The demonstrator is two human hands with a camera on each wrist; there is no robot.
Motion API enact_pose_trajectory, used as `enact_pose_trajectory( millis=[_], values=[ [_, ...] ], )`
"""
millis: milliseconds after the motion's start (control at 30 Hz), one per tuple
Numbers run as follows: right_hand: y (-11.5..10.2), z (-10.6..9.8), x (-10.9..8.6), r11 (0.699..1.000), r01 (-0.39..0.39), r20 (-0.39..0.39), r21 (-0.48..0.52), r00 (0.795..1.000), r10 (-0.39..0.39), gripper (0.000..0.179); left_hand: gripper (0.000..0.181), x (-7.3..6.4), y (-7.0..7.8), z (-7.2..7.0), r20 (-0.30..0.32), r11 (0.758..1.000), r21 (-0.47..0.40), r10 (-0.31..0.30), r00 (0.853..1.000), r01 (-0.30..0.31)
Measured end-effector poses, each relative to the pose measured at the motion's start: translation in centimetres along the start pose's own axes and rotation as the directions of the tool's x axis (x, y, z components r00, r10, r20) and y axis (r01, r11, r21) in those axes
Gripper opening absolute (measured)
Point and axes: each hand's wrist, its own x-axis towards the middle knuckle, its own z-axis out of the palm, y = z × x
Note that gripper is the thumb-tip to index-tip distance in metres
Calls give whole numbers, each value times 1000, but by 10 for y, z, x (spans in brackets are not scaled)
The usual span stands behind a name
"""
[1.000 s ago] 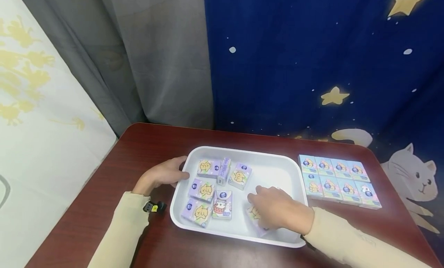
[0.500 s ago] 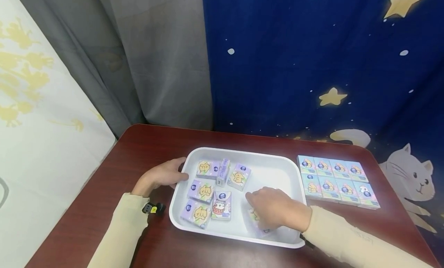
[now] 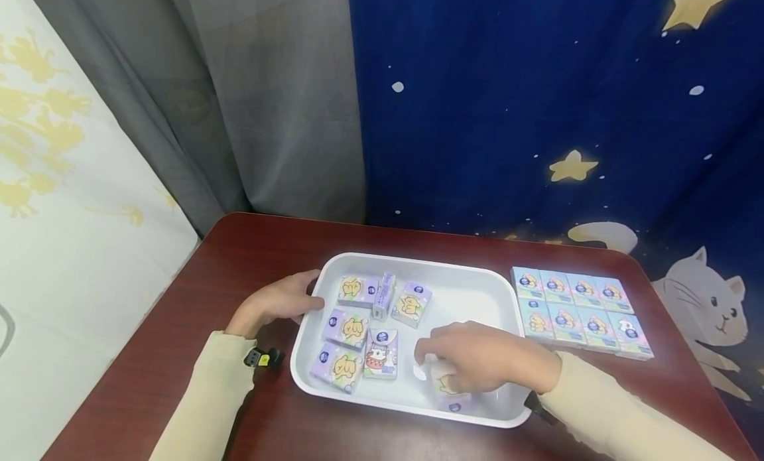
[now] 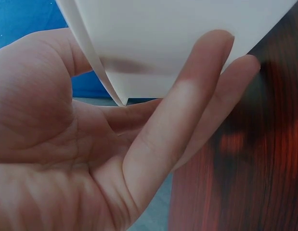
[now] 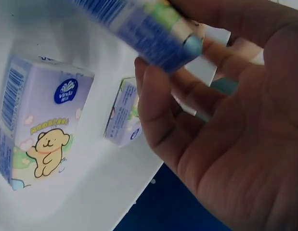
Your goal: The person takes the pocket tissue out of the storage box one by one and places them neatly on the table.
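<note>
A white tray [image 3: 471, 282] holds several small lilac tissue packs, most printed with a yellow dog. My left hand [image 3: 285, 298] grips its left wall, thumb over the rim. Seen from the left wrist, the fingers [image 4: 161, 130] lie along the tray's outer side. Inside the tray at the front right, my right hand [image 3: 471, 358] pinches a tissue pack [image 3: 449, 396], partly hidden under the fingers. In the right wrist view this pack [image 5: 158, 38] is tilted and blurred between thumb and fingers. To its left stands a cat-printed pack [image 3: 381, 355].
On the dark red table [image 3: 251, 249], right of the tray, two rows of light-blue tissue packs [image 3: 581, 308] lie side by side. A small black device [image 3: 265, 359] is at the left wrist. Grey and blue curtains [image 3: 453, 116] hang behind the table.
My right hand has shifted and turned a little, its wrist moving right. The pack under it has turned slightly, with its logo end now showing at the front. The left hand keeps its place.
</note>
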Motion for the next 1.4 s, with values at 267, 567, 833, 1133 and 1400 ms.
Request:
enact_pose_trajectory(
  millis=[267,567,833,1133,1400],
  values=[
    [3,1,-7,1000,25,37,-15,999,-24,31,57,0,-1,-1,-5,1000,-3,-10,1000,10],
    [13,-5,-20,997,41,-53,63,998,-38,39,57,0,-3,0,-1,1000,-8,-9,1000,9],
    [23,-19,-51,990,-19,-134,143,990,39,62,57,0,-2,-1,2,1000,-9,-1,1000,1],
    [44,-16,-87,962,-45,-300,270,945,128,65,58,1,-1,-1,2,1000,-8,-2,1000,2],
    [72,4,-119,863,-60,-360,502,892,272,59,56,2,-2,-1,5,1000,-10,0,1000,0]
  ],
)
